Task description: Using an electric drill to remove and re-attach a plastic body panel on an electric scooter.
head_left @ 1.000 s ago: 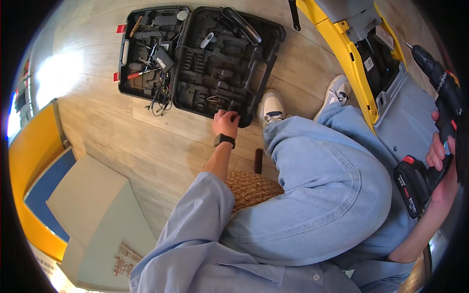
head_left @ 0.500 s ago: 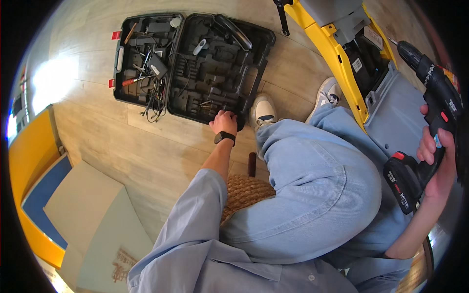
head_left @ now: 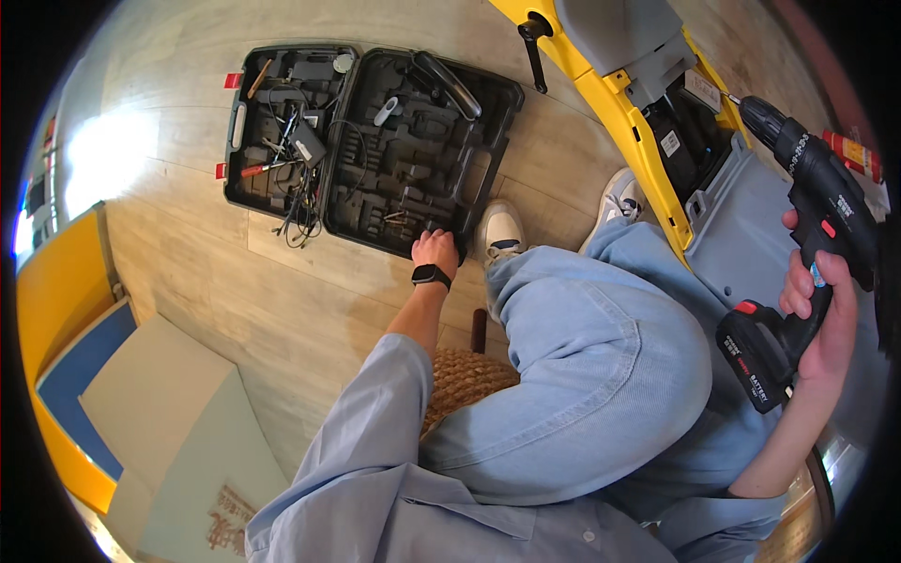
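My right hand (head_left: 826,305) is wrapped round the grip of a black cordless drill (head_left: 831,202) with a red button and a black battery pack. The drill points up and left, its thin bit near the yellow and grey machine (head_left: 638,141). My left hand (head_left: 435,251), below a black watch, is at the near right corner of an open black tool case (head_left: 488,178). Its fingers curl down over the case edge, and the fingertips are hidden. Close to them in the moulded tray lie a few small bits (head_left: 394,218).
The case's left half holds a red-handled screwdriver (head_left: 258,171), tangled cables (head_left: 300,211) and a dark box (head_left: 307,145). A black-and-silver tool (head_left: 446,83) lies in the right half. My shoes (head_left: 502,228) stand beside it. A woven stool (head_left: 469,380) is under me; pale, yellow and blue panels stand left.
The whole view has shifted a little, so the case appears slightly lower and the drill farther left. My left hand stays at the case corner, and my right keeps its grip.
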Tool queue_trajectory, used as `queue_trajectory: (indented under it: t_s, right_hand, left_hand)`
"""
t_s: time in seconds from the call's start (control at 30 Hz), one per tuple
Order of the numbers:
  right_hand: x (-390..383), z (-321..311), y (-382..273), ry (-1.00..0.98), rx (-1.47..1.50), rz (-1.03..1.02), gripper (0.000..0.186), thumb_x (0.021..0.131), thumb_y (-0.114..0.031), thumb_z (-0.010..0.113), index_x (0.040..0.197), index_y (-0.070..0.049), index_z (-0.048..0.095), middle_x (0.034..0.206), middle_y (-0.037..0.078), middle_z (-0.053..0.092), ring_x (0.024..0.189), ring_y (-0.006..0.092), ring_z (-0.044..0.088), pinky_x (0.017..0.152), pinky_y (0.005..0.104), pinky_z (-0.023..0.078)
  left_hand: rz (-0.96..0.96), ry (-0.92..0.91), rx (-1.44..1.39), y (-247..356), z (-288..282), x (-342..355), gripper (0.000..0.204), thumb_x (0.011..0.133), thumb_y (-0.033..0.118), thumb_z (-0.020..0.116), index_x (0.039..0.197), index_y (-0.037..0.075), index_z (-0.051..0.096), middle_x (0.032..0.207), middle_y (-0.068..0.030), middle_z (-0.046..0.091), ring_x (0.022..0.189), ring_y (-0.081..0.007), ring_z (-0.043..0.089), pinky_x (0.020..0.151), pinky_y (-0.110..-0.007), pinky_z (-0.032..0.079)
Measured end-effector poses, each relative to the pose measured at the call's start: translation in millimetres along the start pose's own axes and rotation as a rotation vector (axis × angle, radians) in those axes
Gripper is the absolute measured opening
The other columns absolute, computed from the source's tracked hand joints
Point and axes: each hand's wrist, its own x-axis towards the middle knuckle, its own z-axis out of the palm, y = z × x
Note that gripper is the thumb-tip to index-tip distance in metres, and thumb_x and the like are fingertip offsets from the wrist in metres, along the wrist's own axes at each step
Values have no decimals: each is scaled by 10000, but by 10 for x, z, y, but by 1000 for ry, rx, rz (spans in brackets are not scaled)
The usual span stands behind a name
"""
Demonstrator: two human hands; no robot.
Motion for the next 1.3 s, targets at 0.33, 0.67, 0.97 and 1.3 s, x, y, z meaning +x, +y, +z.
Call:
queue_trajectory:
  t_s: [0.33,0.67,0.97,1.3]
  right_hand:
    - [-48,60,-90,-36,25,3,415,872,-228,567,1208,13,554,644,-34,449,502,30,370,522,180,314]
    - [-107,298,-315,-122,325,-95,321,851,-208,580,1110,-18,589,634,-29,470,508,46,395,525,215,355]
    - [-95,382,-378,-137,384,-228,275,789,-135,616,1025,3,587,636,12,493,509,85,441,498,222,365]
    - [68,271,-309,-154,297,-16,253,808,-112,627,1037,-3,616,629,7,506,512,87,459,517,226,388]
  left_hand:
    - [-194,104,-510,-64,-318,-121,233,751,170,734,914,73,600,825,-101,690,806,-285,674,700,-417,522]
    - [350,-19,-2171,775,-3360,-30,268,961,-12,511,1225,-15,556,1092,-67,624,978,-174,638,893,-306,555]
    - [468,-540,-2329,1570,-4154,101,195,989,24,467,1163,-14,546,1169,-131,561,1060,-218,572,940,-299,531]
    - [-272,-567,-2520,2177,-3111,974,92,965,106,566,991,17,566,967,-86,650,922,-192,651,830,-278,559]
